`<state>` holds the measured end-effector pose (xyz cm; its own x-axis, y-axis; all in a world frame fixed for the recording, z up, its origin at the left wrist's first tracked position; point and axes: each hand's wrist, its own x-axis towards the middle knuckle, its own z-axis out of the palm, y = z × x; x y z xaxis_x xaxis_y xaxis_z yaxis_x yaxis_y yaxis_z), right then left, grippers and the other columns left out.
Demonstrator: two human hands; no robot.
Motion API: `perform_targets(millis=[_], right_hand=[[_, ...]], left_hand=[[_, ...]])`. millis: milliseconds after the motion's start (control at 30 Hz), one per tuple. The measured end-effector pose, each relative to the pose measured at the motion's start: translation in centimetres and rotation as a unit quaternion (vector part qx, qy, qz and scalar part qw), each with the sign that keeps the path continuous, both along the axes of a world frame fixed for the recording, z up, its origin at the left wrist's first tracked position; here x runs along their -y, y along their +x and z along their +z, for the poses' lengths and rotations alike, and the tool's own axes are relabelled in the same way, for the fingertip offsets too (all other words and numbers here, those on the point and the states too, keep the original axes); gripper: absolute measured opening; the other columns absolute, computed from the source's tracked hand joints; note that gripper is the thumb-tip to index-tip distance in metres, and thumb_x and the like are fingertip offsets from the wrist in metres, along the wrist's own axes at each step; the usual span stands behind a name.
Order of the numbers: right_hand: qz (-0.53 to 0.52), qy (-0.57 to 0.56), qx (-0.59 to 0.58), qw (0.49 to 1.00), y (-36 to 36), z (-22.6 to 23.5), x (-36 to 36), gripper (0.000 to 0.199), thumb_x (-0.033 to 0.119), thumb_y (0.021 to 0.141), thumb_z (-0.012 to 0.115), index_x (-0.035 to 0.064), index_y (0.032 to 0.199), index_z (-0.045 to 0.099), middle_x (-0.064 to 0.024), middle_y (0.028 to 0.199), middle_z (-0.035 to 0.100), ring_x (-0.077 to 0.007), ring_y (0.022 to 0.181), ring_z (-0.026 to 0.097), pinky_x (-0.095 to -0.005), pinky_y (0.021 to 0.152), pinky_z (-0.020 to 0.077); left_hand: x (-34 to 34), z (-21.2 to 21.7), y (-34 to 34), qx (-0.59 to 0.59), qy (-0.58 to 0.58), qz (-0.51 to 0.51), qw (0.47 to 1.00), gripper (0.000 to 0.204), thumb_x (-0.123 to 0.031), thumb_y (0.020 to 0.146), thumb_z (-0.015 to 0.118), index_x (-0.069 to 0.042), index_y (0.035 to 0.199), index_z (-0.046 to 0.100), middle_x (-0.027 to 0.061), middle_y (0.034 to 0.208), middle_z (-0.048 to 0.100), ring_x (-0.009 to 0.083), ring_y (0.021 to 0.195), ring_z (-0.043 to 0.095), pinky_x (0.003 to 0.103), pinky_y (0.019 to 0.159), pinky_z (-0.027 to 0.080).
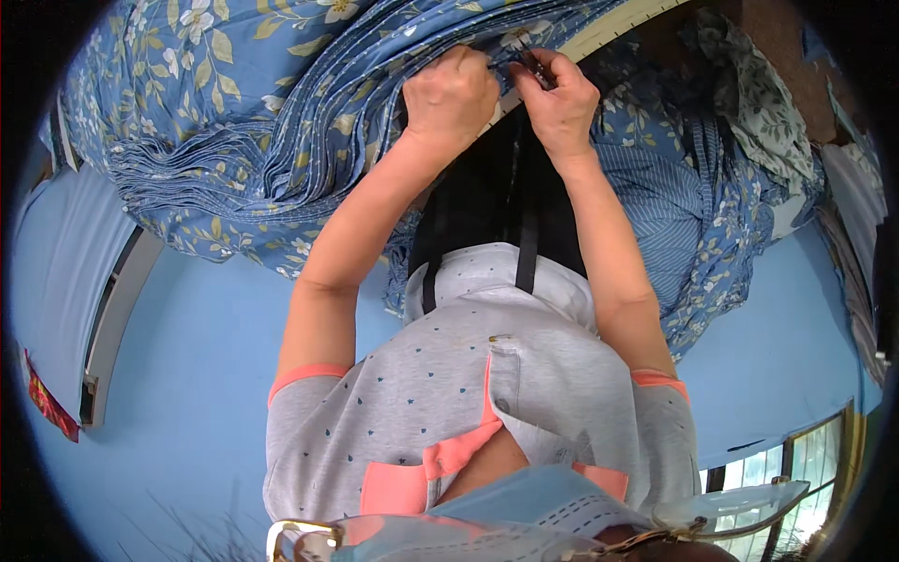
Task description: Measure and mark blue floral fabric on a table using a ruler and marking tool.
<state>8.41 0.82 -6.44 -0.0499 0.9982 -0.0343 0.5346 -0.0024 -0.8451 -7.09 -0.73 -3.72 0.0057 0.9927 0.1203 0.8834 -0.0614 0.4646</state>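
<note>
Two forearms, left hand [451,94] and right hand [560,101] both gripping one floral fabric [281,112].

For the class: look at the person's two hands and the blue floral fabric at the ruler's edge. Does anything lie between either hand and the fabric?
Nothing visible does. The left hand and right hand both already rest on the blue floral fabric beside the pale ruler.

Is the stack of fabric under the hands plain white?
No, the stacked fabric that the left hand and right hand press on is blue with a pale flower-and-leaf print.
</note>
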Motion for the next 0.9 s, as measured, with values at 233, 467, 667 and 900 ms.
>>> perform_targets(millis=[233, 467, 667, 900], right_hand=[[0.007, -0.027, -0.044, 0.999, -0.1, -0.4, 0.2, 0.017, 0.010, 0.083, 0.077, -0.0003, 0.094, 0.071, -0.0078, 0.075, 0.069, -0.0110, 0.063, 0.061, -0.0254, 0.061, 0.0492], [-0.035, -0.178, -0.177, 0.967, 0.2, 1.0, 1.1, 0.014, 0.011, 0.092, 0.072, -0.0023, 0.093, 0.069, 0.0048, 0.074, 0.060, -0.0028, 0.067, 0.049, -0.0201, 0.061, 0.0425], [-0.024, -0.165, -0.210, 0.963, -0.3, 1.5, 1.0, 0.010, 0.009, 0.093, 0.070, -0.0002, 0.092, 0.068, 0.0070, 0.075, 0.058, -0.0011, 0.067, 0.046, -0.0185, 0.060, 0.0387], [-0.042, -0.189, -0.250, 0.949, -0.4, 1.7, 0.9, 0.009, 0.009, 0.093, 0.070, 0.0004, 0.091, 0.068, 0.0077, 0.077, 0.059, -0.0011, 0.067, 0.046, -0.0181, 0.059, 0.0375]], left_hand=[[0.0, 0.3, -0.9, 0.045, 0.004, 0.014, 0.999, 0.008, -0.007, 0.077, 0.067, -0.010, 0.084, 0.065, 0.0086, 0.078, 0.067, 0.0310, 0.064, 0.066, 0.041, 0.057, 0.053], [0.5, 0.5, -1.7, 0.090, -0.017, -0.018, 0.996, 0.015, -0.002, 0.082, 0.067, -0.007, 0.096, 0.067, 0.0118, 0.091, 0.069, 0.0315, 0.079, 0.069, 0.037, 0.067, 0.055], [0.1, 1.1, 0.5, 0.087, 0.018, 0.006, 0.996, 0.021, -0.006, 0.073, 0.076, -0.005, 0.092, 0.066, 0.0089, 0.095, 0.066, 0.0301, 0.082, 0.068, 0.039, 0.068, 0.056], [0.3, 0.4, 0.2, 0.080, 0.031, -0.013, 0.996, 0.021, -0.009, 0.069, 0.080, -0.008, 0.087, 0.069, 0.0054, 0.096, 0.065, 0.0266, 0.081, 0.067, 0.036, 0.068, 0.056]])
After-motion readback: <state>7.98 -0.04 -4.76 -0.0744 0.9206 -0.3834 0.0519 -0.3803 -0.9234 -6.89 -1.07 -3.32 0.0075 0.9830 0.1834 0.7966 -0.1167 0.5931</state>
